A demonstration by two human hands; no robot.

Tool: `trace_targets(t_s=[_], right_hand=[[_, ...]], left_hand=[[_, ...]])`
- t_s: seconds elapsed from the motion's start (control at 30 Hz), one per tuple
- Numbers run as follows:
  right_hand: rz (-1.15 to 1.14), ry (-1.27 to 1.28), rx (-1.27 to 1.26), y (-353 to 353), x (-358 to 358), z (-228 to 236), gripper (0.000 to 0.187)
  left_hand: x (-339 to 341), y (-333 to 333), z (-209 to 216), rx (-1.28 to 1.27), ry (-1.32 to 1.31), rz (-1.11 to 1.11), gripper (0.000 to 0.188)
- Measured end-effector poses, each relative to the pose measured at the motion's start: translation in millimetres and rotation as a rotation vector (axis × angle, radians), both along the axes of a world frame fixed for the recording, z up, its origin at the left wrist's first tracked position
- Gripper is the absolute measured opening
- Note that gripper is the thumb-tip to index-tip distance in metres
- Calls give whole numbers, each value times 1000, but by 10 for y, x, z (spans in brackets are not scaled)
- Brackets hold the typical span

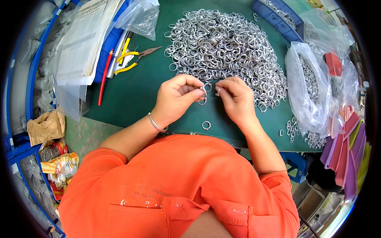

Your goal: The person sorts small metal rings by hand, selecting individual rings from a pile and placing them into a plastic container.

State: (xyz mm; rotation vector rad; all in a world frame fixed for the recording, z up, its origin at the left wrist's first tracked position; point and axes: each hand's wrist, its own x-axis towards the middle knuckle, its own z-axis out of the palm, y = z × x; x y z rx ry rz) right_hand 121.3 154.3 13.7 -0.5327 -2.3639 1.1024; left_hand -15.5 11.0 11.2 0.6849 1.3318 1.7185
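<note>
Above the green tabletop's (131,95) near edge, the left hand (176,97) pinches 2 linked metal rings (203,95). The right hand (234,97), fingers pinched shut on something too small to tell, sits just right of them.

Shiny metal rings (222,47); matt green table mat (135,91); glossy clear plastic bag (307,87); crumpled brown paper (45,127).

We cannot tell how the small ring (203,95) is gripped: fingertips of both hands cover it. The blue tray (278,18) is cut off at the top edge.
</note>
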Motion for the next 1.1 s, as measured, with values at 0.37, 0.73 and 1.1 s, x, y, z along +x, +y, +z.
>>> trace_targets(t_s=[0.37,0.73,1.1], right_hand=[[16,99,-1254,-161,113,136,20],[-667,39,588,1171,935,916,16],[-123,-321,690,2083,-10,736,30]], left_hand=[[93,42,61,68,461,89,11],[112,49,62,115,472,-29,12],[27,31,49,110,486,29,12]])
